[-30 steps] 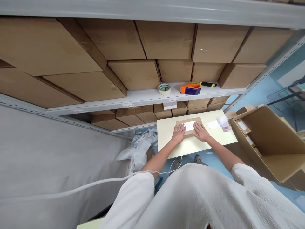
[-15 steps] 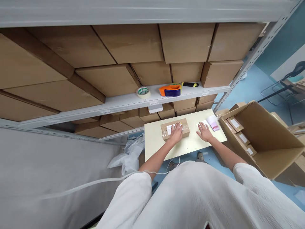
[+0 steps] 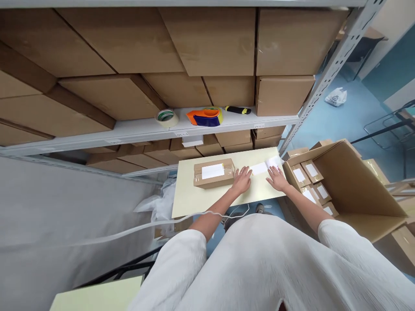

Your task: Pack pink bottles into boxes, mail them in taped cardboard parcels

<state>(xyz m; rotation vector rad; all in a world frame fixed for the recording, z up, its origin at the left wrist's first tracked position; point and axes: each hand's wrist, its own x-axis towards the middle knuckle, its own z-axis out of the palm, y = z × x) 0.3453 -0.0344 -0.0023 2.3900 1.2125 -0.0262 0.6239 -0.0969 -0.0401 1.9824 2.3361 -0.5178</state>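
A taped cardboard box [image 3: 201,182] with a white label [image 3: 213,171] on its top lies on the pale yellow table [image 3: 184,203]. Just right of the box, my left hand [image 3: 242,180] rests open, its fingertips by the left end of a flat white paper label [image 3: 258,169]. My right hand [image 3: 277,178] is also open, fingers apart, beside the label's other end and over the near edge of a white sheet [image 3: 274,162]. Whether either hand touches the paper is hard to tell.
A big open carton [image 3: 366,190] on the right holds several small labelled boxes [image 3: 311,171]. On the shelf ahead lie a tape roll [image 3: 167,117], an orange-and-blue tape dispenser [image 3: 205,116] and a utility knife [image 3: 238,110]. A white cable [image 3: 142,226] crosses at left.
My left hand has come off the box and moved to its right, beside the paper label. The box's label is now uncovered. The view has shifted to the right.
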